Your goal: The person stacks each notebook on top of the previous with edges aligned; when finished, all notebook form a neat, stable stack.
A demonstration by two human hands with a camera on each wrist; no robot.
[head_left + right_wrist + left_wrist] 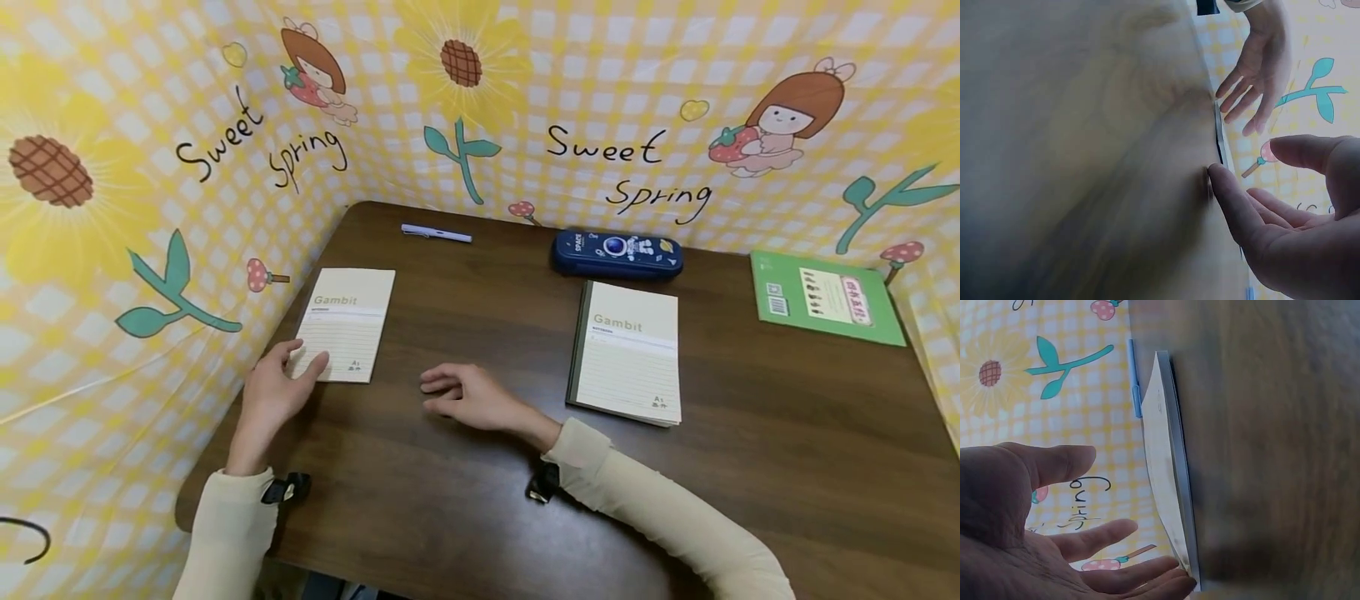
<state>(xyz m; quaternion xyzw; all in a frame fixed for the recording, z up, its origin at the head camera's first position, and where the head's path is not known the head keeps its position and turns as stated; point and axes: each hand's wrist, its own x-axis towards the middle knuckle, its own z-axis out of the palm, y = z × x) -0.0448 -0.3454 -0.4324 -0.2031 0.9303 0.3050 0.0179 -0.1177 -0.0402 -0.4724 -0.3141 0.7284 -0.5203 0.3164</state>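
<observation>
A cream-covered notebook (352,321) marked "Gambit" lies at the left of the table. My left hand (272,390) is at its lower left corner, thumb spread from the fingers, thumb and fingertips over the cover in the head view. Seen from the left wrist, the left fingertips (1182,584) are right at the notebook's near end. My right hand (474,398) is to the right of that notebook, fingers loosely bent and holding nothing. Further right lies a stack of matching notebooks (628,354) with a dark spine.
A light purple pen (437,233) lies near the table's back edge. Behind the stack is a dark blue space-themed pencil case (617,254). A green book (825,298) lies at the far right. Yellow checked cloth (390,158) hangs around the dark wooden table (480,317).
</observation>
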